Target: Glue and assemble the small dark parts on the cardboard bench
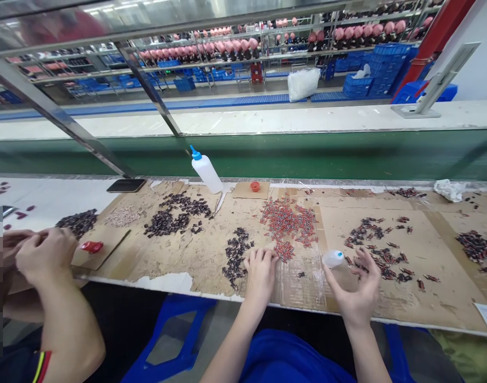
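My left hand [262,271] rests palm down with its fingers bent and close together, between a pile of small black pieces [236,255] and a heap of small red-and-dark parts [287,221]. What its fingertips pinch, if anything, is too small to make out. My right hand [357,290] has thumb and fingers spread wide. A small translucent bottle with a blue tip [333,259] stands by the thumb, which appears to touch its lower side; the fingers are apart from it. One loose black piece [301,274] lies between my hands.
Assembled red-and-black parts [381,247] lie scattered on the cardboard [427,255] at right. A tall white squeeze bottle [207,173] and a red ring-shaped item [255,186] stand behind. Another person's hands [47,252] are at left, near a red bottle [92,247].
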Available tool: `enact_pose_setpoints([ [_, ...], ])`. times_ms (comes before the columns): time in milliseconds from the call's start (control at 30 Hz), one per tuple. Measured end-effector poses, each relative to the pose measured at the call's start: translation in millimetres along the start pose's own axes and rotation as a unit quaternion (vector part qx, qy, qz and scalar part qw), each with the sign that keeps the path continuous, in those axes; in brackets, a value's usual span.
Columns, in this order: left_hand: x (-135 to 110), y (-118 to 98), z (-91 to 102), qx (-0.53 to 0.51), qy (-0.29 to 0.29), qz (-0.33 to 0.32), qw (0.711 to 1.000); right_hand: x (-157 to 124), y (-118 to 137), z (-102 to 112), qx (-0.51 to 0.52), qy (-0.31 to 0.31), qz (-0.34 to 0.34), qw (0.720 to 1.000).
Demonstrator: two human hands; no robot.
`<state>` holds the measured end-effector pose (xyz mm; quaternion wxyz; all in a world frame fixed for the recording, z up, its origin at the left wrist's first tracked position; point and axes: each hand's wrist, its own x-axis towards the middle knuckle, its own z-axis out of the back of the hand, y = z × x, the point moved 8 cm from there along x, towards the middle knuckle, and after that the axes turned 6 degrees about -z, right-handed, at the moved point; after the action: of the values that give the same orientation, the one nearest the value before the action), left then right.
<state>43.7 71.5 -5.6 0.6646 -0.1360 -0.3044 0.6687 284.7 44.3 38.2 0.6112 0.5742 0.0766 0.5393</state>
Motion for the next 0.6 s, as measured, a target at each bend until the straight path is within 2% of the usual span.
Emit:
enact_pose_setpoints([
  [33, -1.1, -3.6, 1.1, -0.014, 0.000, 0.003, 1.000, -4.6, 12.9, 4.0, -0.009, -0.014, 0.043, 0.999],
  [67, -2.6, -9.1, 1.5, -0.035, 0.004, 0.002, 0.999, -9.8, 25.4, 2.9, -0.004, -0.001, 0.082, 0.997],
  [100, -4.4, -16.4, 1.1, -0.062, 0.013, -0.006, 0.998, -14.5, 33.8, -4.1, 0.008, 0.044, 0.097, 0.994],
  [133, -6.4, -24.8, 0.1, -0.091, 0.025, -0.018, 0.995, -18.2, 37.9, -13.3, 0.022, 0.096, 0.087, 0.991],
  [200, -10.7, -41.2, -1.4, -0.146, 0.044, -0.045, 0.987, -23.3, 36.2, -30.2, 0.058, 0.176, 0.019, 0.982],
  [300, -15.5, -54.0, -2.2, -0.192, 0.051, -0.065, 0.978, -26.6, 26.5, -44.5, 0.106, 0.231, -0.072, 0.965],
  [433, -19.5, -51.9, -10.4, -0.187, 0.078, -0.085, 0.976, -27.1, 11.9, -43.2, 0.127, 0.233, -0.116, 0.957],
  [600, -24.0, -41.6, -20.5, -0.091, 0.071, -0.107, 0.988, -31.9, -10.7, -33.0, 0.127, 0.194, -0.177, 0.957],
])
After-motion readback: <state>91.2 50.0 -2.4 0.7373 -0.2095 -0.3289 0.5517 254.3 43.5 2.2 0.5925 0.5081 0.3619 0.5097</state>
